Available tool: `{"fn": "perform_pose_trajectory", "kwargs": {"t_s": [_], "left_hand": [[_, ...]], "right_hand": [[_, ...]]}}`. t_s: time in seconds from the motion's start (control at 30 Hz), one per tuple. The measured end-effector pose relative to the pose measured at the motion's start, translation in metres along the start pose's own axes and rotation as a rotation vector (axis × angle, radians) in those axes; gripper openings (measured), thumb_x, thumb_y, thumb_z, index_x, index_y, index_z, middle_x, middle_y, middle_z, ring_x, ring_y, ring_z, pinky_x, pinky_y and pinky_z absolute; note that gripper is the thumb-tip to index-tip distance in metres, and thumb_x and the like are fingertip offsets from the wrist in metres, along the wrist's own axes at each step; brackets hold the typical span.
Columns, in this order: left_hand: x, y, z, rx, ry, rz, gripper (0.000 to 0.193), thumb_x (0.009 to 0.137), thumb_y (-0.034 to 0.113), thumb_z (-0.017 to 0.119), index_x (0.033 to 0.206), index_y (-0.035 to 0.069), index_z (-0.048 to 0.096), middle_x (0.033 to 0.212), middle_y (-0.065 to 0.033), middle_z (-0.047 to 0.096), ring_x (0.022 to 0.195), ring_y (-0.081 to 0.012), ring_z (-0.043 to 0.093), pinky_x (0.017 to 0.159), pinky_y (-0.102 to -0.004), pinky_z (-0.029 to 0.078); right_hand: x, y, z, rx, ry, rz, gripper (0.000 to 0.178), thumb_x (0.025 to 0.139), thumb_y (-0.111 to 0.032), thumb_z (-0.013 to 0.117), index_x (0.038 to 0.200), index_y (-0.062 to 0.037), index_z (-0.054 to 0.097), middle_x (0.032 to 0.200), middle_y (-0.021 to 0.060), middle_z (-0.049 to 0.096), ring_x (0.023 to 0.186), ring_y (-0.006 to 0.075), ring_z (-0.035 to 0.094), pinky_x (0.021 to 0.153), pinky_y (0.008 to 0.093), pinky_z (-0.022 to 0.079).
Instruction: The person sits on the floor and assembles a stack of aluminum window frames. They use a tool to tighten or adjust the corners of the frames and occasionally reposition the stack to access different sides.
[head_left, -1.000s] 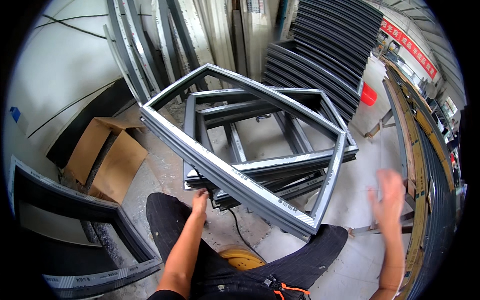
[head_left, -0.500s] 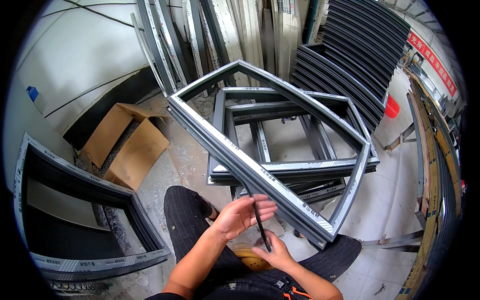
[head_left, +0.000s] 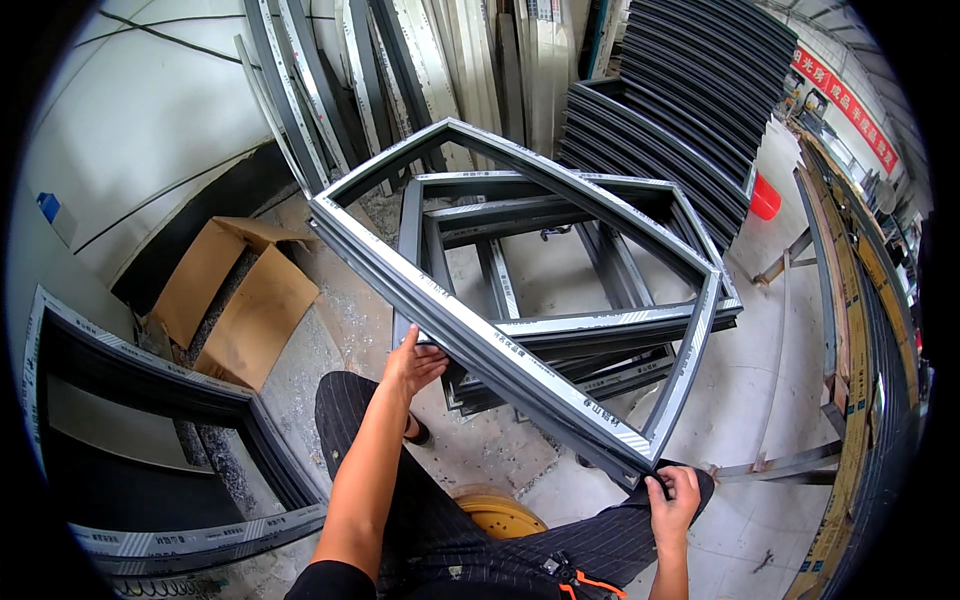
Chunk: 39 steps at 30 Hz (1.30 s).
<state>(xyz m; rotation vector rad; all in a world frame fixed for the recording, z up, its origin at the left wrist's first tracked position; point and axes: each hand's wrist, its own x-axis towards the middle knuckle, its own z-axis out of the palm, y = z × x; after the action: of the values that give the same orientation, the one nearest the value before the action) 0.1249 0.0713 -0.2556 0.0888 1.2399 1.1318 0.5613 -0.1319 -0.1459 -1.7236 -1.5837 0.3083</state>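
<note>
A dark grey window frame (head_left: 470, 318) with white protective film lies tilted across a stack of similar frames (head_left: 590, 325). My left hand (head_left: 411, 364) rests with fingers stretched against the near left side of the top frame, thumb up along its edge. At the near right corner of that frame, my right hand (head_left: 675, 497) has its fingers pinched together on a thin black strip (head_left: 660, 478). Most of the strip is hidden by the fingers and hard to make out against the dark trousers.
An open cardboard box (head_left: 250, 318) stands at the left, behind another frame (head_left: 170, 535). Long profiles (head_left: 350, 90) lean on the wall. Dark frames are stacked (head_left: 680, 110) at the back right, near a red bucket (head_left: 764, 197). A yellow round stool (head_left: 500, 515) is below me.
My hands have moved apart. The left went up and left to the frame's side; the right went right to its near corner. The black strip no longer hangs between them.
</note>
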Motion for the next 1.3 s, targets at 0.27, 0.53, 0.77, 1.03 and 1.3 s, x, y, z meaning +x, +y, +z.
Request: {"fn": "perform_pose_trajectory", "kwargs": {"t_s": [0.27,0.53,0.77,1.03,1.3], "left_hand": [[0.014,-0.007,0.015,-0.124,0.198,-0.098,0.091,0.068,0.071,0.068,0.111,-0.005,0.043,0.111,-0.0176,0.054,0.103,-0.0358,0.060,0.090,-0.0490,0.052],[0.029,-0.015,0.008,-0.101,0.248,0.022,0.102,0.079,0.061,0.066,0.138,-0.011,0.023,0.124,-0.0187,0.048,0.109,-0.0408,0.058,0.089,-0.0520,0.052],[0.016,-0.021,0.004,0.033,-0.087,-0.033,0.056,0.087,0.059,0.056,0.092,0.003,0.050,0.091,-0.0112,0.064,0.096,-0.0262,0.064,0.089,-0.0417,0.053],[-0.009,-0.025,0.018,0.044,-0.156,-0.076,0.044,0.095,0.045,0.052,0.098,0.001,0.055,0.087,-0.0118,0.064,0.081,-0.0257,0.066,0.077,-0.0402,0.058],[-0.029,-0.043,0.032,0.202,-0.106,0.041,0.032,0.096,0.033,0.055,0.097,0.001,0.057,0.078,-0.0057,0.058,0.079,-0.0208,0.064,0.076,-0.0382,0.060]], "right_hand": [[-0.014,0.038,0.007,-0.079,0.068,-0.175,0.018,0.074,-0.003,0.074,0.085,-0.0008,0.060,0.078,0.0093,0.056,0.063,0.0186,0.052,0.054,0.0279,0.042],[-0.025,0.065,0.015,-0.167,0.089,-0.199,0.015,0.076,-0.006,0.073,0.083,-0.0011,0.061,0.073,0.0091,0.055,0.056,0.0207,0.051,0.049,0.0297,0.040],[-0.026,0.064,0.014,-0.119,0.070,-0.189,0.017,0.076,-0.017,0.074,0.081,-0.0047,0.062,0.072,0.0102,0.058,0.062,0.0290,0.057,0.055,0.0371,0.044],[-0.029,0.074,0.004,0.249,-0.167,0.150,0.014,0.075,-0.010,0.074,0.074,0.0011,0.065,0.065,0.0089,0.057,0.057,0.0184,0.057,0.052,0.0303,0.042],[-0.013,0.086,-0.013,0.869,-0.602,0.471,0.011,0.081,-0.005,0.068,0.079,0.0059,0.065,0.069,0.0070,0.061,0.060,0.0125,0.057,0.059,0.0251,0.047]]}}
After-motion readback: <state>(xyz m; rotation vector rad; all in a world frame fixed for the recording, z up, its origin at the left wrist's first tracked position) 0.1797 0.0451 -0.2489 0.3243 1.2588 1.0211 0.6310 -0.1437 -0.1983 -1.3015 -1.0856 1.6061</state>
